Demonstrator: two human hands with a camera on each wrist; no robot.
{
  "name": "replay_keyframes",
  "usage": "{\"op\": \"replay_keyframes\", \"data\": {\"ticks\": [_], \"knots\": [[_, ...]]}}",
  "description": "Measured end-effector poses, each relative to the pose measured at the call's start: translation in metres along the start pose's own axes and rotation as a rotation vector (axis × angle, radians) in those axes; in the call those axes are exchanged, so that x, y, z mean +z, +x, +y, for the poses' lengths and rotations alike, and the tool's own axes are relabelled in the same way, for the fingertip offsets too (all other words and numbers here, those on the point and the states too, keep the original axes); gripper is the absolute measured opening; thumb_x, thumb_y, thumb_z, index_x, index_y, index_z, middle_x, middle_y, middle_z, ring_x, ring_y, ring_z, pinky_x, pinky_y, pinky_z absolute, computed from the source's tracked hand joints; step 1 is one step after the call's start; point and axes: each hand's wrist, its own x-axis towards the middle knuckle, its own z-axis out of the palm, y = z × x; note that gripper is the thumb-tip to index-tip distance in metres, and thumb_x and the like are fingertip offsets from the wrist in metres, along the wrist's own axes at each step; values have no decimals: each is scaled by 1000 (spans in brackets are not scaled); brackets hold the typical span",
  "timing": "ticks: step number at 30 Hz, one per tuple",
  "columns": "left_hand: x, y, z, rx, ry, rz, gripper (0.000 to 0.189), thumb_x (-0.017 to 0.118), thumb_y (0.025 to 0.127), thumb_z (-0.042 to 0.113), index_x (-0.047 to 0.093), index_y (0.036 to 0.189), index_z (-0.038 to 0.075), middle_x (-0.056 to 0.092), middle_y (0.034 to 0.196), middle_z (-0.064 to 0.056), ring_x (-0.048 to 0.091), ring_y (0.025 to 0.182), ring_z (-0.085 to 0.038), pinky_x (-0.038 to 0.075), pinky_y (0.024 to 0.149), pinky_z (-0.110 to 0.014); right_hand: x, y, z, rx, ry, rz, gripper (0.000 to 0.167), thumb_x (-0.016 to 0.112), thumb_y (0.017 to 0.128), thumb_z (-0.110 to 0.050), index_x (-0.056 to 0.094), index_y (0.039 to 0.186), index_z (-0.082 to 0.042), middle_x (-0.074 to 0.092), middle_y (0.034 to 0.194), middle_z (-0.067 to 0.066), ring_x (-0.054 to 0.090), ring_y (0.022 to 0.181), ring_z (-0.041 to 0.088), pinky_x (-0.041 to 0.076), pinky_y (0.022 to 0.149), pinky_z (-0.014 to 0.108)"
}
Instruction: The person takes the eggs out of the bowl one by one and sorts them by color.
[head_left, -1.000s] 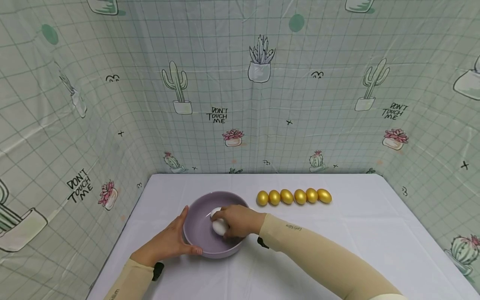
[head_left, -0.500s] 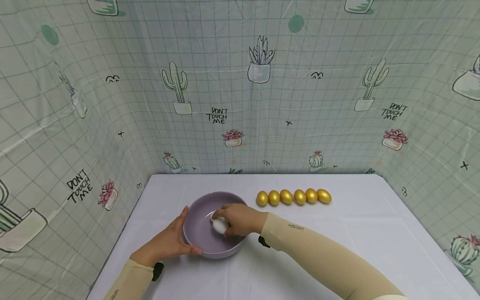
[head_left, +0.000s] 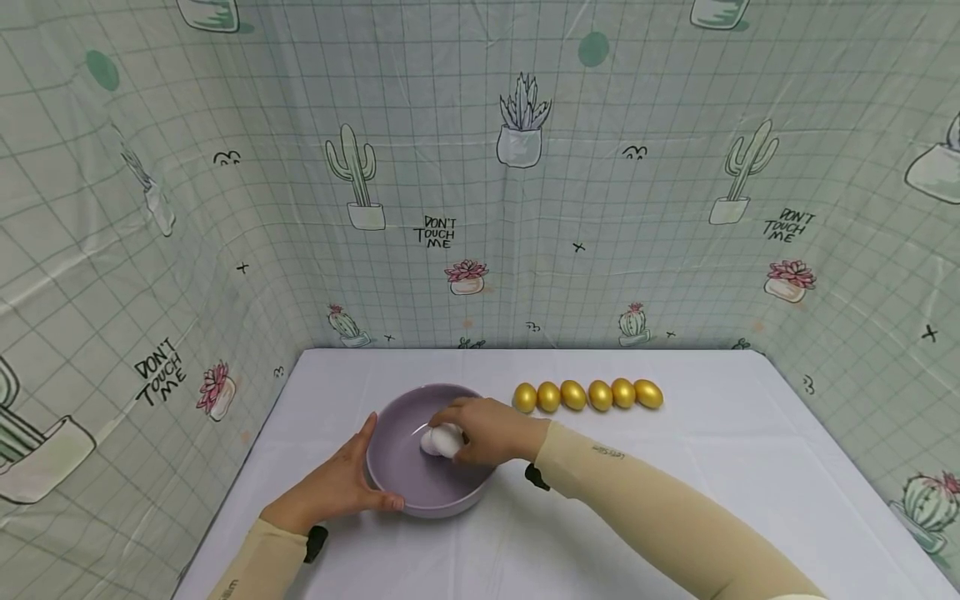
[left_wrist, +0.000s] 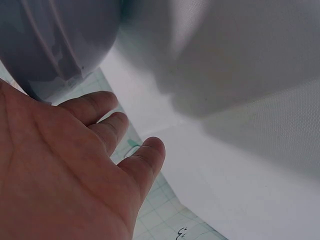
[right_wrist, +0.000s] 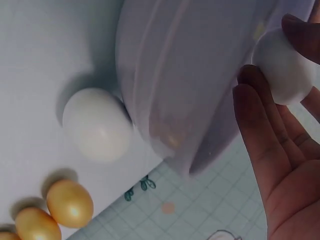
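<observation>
A mauve bowl (head_left: 401, 467) stands on the white-covered table, its near-left side in the crook of my left hand (head_left: 345, 483). The thumb lies along the near rim, the fingers stretch along the left wall; the left wrist view shows three fingers (left_wrist: 142, 165) extended beside the bowl. Over the bowl's right part, my right hand (head_left: 487, 432) pinches a white egg (right_wrist: 285, 67) between thumb and fingertips. Another white egg (head_left: 428, 442) shows partly behind it, inside the bowl. The right wrist view shows one more white egg (right_wrist: 97, 125) outside, right beside the bowl's wall, hidden in the head view.
Several golden eggs (head_left: 573, 395) lie in a row at the back of the table, right of the bowl. Grid-patterned cloth (head_left: 517, 208) with cactus prints hangs behind the table and along both sides. The tablecloth (head_left: 630, 533) is white.
My right hand has moved slightly right and away from me, taking the pinched egg with it. The two eggs seen in the bowl now overlap side by side. My left hand has stayed put.
</observation>
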Motion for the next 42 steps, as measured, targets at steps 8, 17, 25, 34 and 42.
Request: {"op": "replay_keyframes", "data": {"ticks": [8, 17, 25, 34, 42], "knots": [[-1, -1, 1, 15, 17, 0, 138, 87, 68, 57, -3, 160, 5, 14, 159, -31, 24, 142, -50, 33, 105, -64, -23, -15, 11, 17, 17, 66, 55, 80, 84, -17, 60, 135, -17, 60, 116, -1, 56, 81, 8, 48, 72, 24], [0, -2, 2, 28, 7, 12, 140, 89, 67, 55, -2, 159, 3, 15, 159, -31, 24, 142, -51, 32, 106, -64, -36, -32, 32, 26, 41, 148, 55, 79, 85, -13, 59, 137, -13, 59, 124, 3, 65, 86, 16, 51, 75, 27], [0, -2, 1, 21, 19, 11, 140, 88, 67, 56, -2, 159, 3, 15, 159, -31, 24, 142, -50, 32, 106, -63, -41, -50, 49, 104, 40, 227, 55, 81, 84, -16, 60, 135, -13, 60, 124, 3, 62, 85, 16, 51, 72, 28], [0, -2, 1, 28, 20, 12, 139, 89, 67, 54, -2, 159, 2, 15, 159, -32, 25, 141, -51, 32, 105, -64, -38, -68, 73, 142, 43, 247, 54, 82, 83, -15, 61, 133, -9, 61, 120, 9, 60, 79, 15, 51, 70, 30], [1, 0, -1, 23, 11, 11, 139, 88, 67, 56, -2, 159, 4, 15, 159, -31, 23, 142, -50, 31, 106, -63, -27, -80, 93, 232, 28, 213, 56, 83, 81, -18, 62, 132, -12, 62, 116, 4, 60, 79, 11, 50, 67, 29]]}}
